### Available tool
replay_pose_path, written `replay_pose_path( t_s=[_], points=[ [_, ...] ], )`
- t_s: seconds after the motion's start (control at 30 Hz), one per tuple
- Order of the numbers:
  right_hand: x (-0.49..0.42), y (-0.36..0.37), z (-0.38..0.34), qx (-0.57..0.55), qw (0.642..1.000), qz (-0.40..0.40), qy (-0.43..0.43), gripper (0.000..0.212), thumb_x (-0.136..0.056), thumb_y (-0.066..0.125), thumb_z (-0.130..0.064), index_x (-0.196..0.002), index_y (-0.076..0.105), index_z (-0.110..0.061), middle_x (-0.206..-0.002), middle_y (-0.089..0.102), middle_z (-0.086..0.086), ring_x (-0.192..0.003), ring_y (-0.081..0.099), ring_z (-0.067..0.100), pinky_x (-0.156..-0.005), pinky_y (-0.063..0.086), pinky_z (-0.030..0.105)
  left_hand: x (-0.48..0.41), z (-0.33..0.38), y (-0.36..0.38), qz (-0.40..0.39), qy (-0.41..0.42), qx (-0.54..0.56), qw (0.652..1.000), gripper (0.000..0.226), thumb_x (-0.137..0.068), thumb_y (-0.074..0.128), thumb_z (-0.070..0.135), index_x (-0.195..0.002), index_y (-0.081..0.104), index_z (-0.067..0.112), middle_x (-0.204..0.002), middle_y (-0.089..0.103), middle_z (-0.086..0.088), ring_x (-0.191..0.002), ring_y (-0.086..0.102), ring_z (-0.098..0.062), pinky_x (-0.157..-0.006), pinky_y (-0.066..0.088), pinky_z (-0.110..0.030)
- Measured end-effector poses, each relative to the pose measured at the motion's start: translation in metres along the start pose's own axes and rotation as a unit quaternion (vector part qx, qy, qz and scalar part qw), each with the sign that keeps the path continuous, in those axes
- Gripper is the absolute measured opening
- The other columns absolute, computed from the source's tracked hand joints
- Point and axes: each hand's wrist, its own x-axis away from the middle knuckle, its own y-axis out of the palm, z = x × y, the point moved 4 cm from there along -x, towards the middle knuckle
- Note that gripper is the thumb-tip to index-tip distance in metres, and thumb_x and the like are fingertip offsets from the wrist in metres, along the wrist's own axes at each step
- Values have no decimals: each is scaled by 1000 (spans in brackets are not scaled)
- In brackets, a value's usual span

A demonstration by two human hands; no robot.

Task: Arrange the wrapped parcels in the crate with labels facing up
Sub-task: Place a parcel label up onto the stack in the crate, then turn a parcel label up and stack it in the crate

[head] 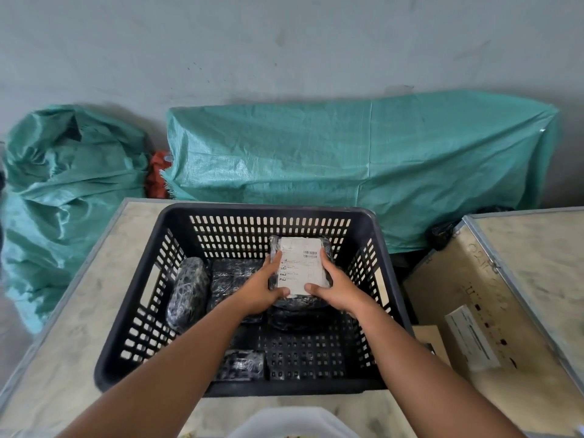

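plastic-wrapped black parcel with a white printed label [301, 267] facing up sits inside a black slotted plastic crate [202, 213], gripped at its sides by the left hand [264, 287] and right hand [335, 287]; three more black wrapped parcels [188, 292] lie left and near.

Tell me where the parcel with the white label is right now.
In the head view, the labelled parcel is inside the black crate, toward its far right, held label-up between the left hand and right hand above other wrapped parcels.

Grey wall [284, 42], green tarp bundles [363, 165] along it, wooden crate [521, 279] at rt
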Motion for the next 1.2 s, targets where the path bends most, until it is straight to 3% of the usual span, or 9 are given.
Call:
replay_pose_path(
  t_s=[0.13,0.27,0.4,0.53,0.63,0.77,0.87,0.97,1.2],
  points=[
    [6,1,-4,13,999,28,-14,107,-88,82,-27,-164,7,-32,-169,25,1,-151,31,23,-120,29,37,15,8,-20,36,0,-43,998,82,-93,72,37,-161,26,31,-160,38,10,-146,40,-22,-119,36,-44],
    [17,1,-16,78,991,88,-57,90,-90,79,-28,-163,26,-20,-161,34,11,-149,34,30,-120,35,52,46,16,-76,131,15,-32,991,63,-89,66,57,-147,44,48,-152,53,3,-91,60,-12,-75,58,-23],
    [30,6,-53,107,968,168,-152,63,-96,70,-22,-154,45,-16,-162,36,8,-154,26,24,-124,24,41,94,17,-146,276,85,7,957,43,-78,65,67,-120,57,67,-144,58,18,-130,55,-3,-109,49,-43],
    [24,43,-104,94,960,138,-226,53,-96,71,-22,-146,54,-19,-153,51,4,-143,42,17,-118,32,38,128,-5,-187,399,90,-34,912,33,-83,66,51,-116,66,54,-143,58,5,-134,54,-14,-112,46,-48],
    [3,87,-124,114,961,74,-240,55,-97,70,-29,-148,50,-21,-155,48,3,-143,42,18,-116,30,35,140,-36,-190,378,-26,-128,917,43,-86,73,47,-128,63,48,-157,43,-15,-144,42,-35,-116,37,-56],
    [-31,139,-117,149,966,-11,-210,67,-93,75,-26,-153,46,-16,-158,44,7,-147,38,25,-121,30,43,142,-58,-177,293,-63,-117,947,50,-92,73,38,-140,59,41,-151,53,-14,-141,49,-30,-113,41,-42],
    [-57,171,-95,234,957,-71,-156,85,-89,81,-24,-160,35,-17,-168,23,14,-157,14,38,-126,16,51,143,-63,-173,310,-46,-43,949,46,-97,67,20,-137,61,43,-127,65,6,-86,72,-4,-69,53,-13],
    [-72,195,-71,333,933,-106,-85,111,-80,87,-31,-164,15,-34,-171,-10,6,-154,-17,44,-123,-5,62,141,-66,-173,324,-53,4,945,47,-98,62,10,-130,66,43,-114,70,6,-43,57,-2,-42,41,-12],
    [-73,207,-44,450,885,-65,-98,129,-82,83,-12,-156,-17,-48,-163,-34,5,-147,-32,39,-122,-8,63,139,-71,-173,325,-55,51,943,49,-100,60,11,-122,67,53,-101,72,16,-38,43,-6,-37,42,-24]
  ],
)
